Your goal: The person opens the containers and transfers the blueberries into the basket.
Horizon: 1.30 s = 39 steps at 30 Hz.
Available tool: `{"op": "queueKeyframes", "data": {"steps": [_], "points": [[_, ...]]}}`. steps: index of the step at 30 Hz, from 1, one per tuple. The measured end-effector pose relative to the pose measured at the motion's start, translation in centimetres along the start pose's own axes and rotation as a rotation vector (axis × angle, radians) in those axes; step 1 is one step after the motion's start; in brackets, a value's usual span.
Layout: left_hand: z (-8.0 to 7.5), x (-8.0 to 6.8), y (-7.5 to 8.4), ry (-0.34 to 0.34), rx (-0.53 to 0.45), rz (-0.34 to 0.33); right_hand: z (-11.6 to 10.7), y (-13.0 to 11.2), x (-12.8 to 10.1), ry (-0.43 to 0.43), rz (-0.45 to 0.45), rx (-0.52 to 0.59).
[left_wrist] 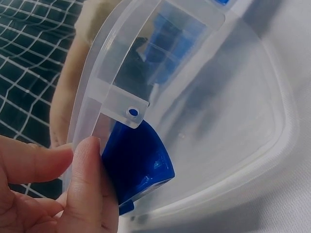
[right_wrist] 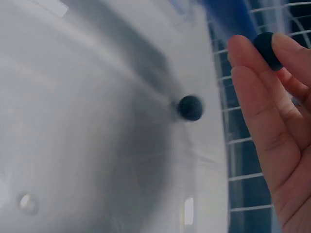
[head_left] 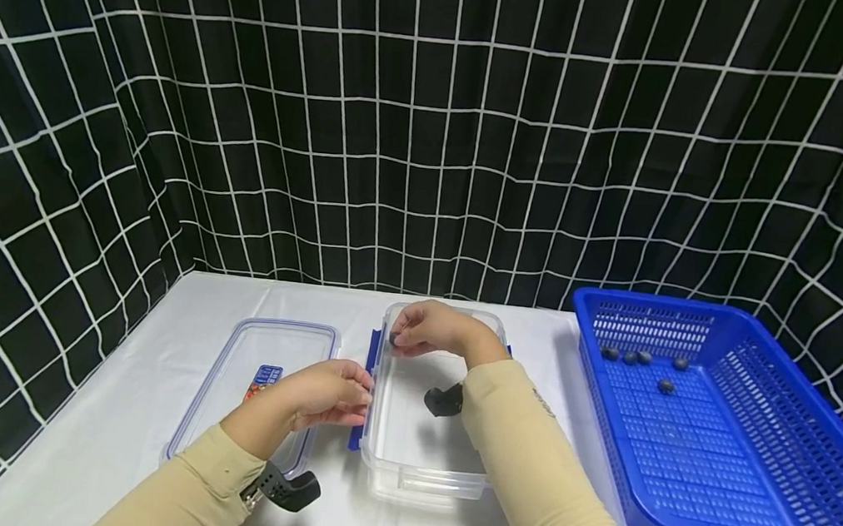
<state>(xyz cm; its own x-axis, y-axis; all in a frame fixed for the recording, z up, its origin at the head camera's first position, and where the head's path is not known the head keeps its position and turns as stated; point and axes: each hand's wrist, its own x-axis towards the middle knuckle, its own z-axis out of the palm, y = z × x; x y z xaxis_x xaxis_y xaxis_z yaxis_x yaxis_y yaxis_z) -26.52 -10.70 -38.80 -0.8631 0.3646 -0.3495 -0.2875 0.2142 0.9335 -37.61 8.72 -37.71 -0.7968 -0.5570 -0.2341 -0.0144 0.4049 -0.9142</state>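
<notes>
Two dark balls in play: right hand (head_left: 434, 328) pinches one ball (right_wrist: 266, 48) between fingertips over the clear container (head_left: 424, 472), centre frame; a second ball (right_wrist: 190, 107) shows inside it. Left hand (head_left: 327, 394) pinches the container's left rim at the blue latch (left_wrist: 138, 162). Risks, as I judge: pinch is shallow, so the ball may slip, bounce off the hard floor, and roll out; five more sit in the blue basket (head_left: 747, 500), right of frame

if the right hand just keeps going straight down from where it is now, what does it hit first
Most likely the floor of the clear container: the right hand hovers over its far end, pinching a small dark ball. Another dark ball already inside looks slightly off that line, though depth is unclear.
</notes>
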Motion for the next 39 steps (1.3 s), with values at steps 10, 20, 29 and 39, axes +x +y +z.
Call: {"op": "queueKeyframes", "data": {"steps": [10,20,29,39], "points": [[0.1,0.0,0.1,0.000,-0.005,-0.011,-1.6,-1.6,-0.8,0.036,-0.071,0.066],[0.1,-0.2,0.2,-0.003,0.001,0.001,-4.0,-4.2,-2.9,0.031,-0.140,-0.065],[0.2,-0.3,0.1,-0.006,0.000,0.000,-7.5,-5.5,-6.2,0.083,-0.181,-0.067],[0.3,-0.1,0.1,0.005,0.006,0.005,-12.3,-4.2,-10.9,0.216,-0.187,-0.074]]}}
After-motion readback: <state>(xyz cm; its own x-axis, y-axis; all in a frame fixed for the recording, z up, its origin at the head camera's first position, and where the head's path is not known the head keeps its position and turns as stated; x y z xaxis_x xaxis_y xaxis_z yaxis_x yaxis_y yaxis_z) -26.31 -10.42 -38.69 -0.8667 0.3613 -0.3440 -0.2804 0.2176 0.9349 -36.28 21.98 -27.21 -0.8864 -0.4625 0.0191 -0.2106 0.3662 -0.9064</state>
